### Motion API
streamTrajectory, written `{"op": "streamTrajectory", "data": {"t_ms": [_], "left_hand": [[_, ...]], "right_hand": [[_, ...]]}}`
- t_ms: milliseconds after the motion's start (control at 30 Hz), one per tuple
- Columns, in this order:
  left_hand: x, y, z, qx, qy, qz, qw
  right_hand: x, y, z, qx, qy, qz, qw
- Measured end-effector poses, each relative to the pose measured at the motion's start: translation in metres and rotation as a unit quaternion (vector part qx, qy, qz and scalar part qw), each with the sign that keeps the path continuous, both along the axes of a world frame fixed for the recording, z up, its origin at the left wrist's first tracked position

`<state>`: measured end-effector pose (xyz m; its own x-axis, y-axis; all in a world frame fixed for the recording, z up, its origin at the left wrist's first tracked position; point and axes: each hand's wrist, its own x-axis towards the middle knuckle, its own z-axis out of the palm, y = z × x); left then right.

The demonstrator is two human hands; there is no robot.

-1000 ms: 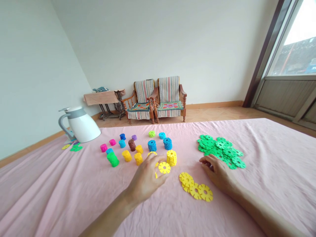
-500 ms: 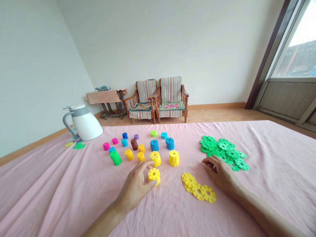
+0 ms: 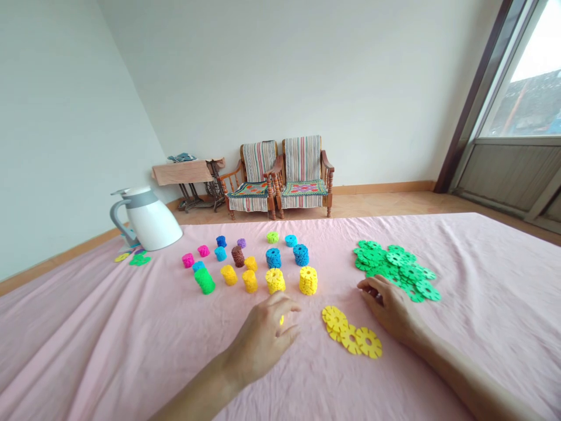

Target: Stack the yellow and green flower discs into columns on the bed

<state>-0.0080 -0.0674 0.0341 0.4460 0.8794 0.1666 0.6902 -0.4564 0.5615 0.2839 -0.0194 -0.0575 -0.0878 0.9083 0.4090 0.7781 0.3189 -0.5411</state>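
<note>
My left hand hovers in front of a stack of yellow flower-shaped discs, thumb and fingers apart. Only a sliver of that stack shows between the fingers; the rest is hidden behind the hand. To its right lie several loose yellow snowflake discs, overlapping on the cloth. My right hand rests on the cloth by the near edge of a pile of green snowflake discs. Its fingers are loosely curled, with a gap to the thumb and nothing seen in it. Two taller yellow stacks stand just beyond my left hand.
Small stacks of discs stand farther out, among them blue, brown, orange-yellow and green. A white jug stands at the left on the pink cloth, with a few loose discs beside it. Two chairs are beyond.
My left hand has let go of the near yellow stack and moved right, toward the loose yellow discs, now covering that stack. My right hand stays where it was.
</note>
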Motion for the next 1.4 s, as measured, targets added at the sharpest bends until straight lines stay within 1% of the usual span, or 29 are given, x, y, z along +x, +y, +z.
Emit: {"op": "streamTrajectory", "data": {"t_ms": [100,233,333,433,600,733,800,900,1033,1100,1167,1233,1400], "left_hand": [[0.023,0.003,-0.001,-0.012,0.022,-0.081,0.996],[0.048,0.013,-0.006,-0.016,0.078,-0.133,0.988],[0.06,0.02,-0.008,-0.02,0.119,-0.144,0.982],[0.065,0.026,-0.009,-0.02,0.137,-0.144,0.98],[0.064,0.031,-0.017,-0.016,0.115,-0.136,0.984],[0.064,0.03,-0.021,-0.02,0.097,-0.139,0.985],[0.061,0.027,-0.017,-0.025,0.091,-0.134,0.987],[0.047,0.022,-0.004,-0.015,0.069,-0.093,0.993],[0.012,0.021,0.019,-0.003,0.034,-0.015,0.999],[-0.007,0.021,0.024,0.001,0.032,0.024,0.999],[-0.021,0.021,0.024,-0.005,0.036,0.05,0.998],[-0.029,0.021,0.02,-0.013,0.041,0.063,0.997],[-0.035,0.019,0.01,-0.006,0.064,0.061,0.996]], "right_hand": [[-0.001,-0.002,0.002,0.003,0.007,0.0,1.0],[0.0,-0.001,0.0,0.003,0.01,0.002,1.0],[0.001,0.001,-0.002,0.003,0.011,0.005,1.0],[0.001,0.002,-0.004,0.003,0.012,0.008,1.0],[0.0,0.002,-0.002,0.004,0.014,0.008,1.0],[-0.001,-0.001,0.002,0.001,0.01,0.003,1.0],[-0.001,-0.002,0.003,0.002,0.009,0.001,1.0],[0.0,-0.002,0.002,0.003,0.009,0.0,1.0],[0.001,0.001,-0.002,0.004,0.007,0.006,1.0],[0.002,0.002,-0.003,0.002,0.003,0.009,1.0],[0.003,0.002,-0.005,0.003,0.003,0.008,1.0],[0.003,0.003,-0.006,0.005,0.001,0.008,1.0],[0.002,0.001,-0.003,0.005,-0.003,0.01,1.0]]}}
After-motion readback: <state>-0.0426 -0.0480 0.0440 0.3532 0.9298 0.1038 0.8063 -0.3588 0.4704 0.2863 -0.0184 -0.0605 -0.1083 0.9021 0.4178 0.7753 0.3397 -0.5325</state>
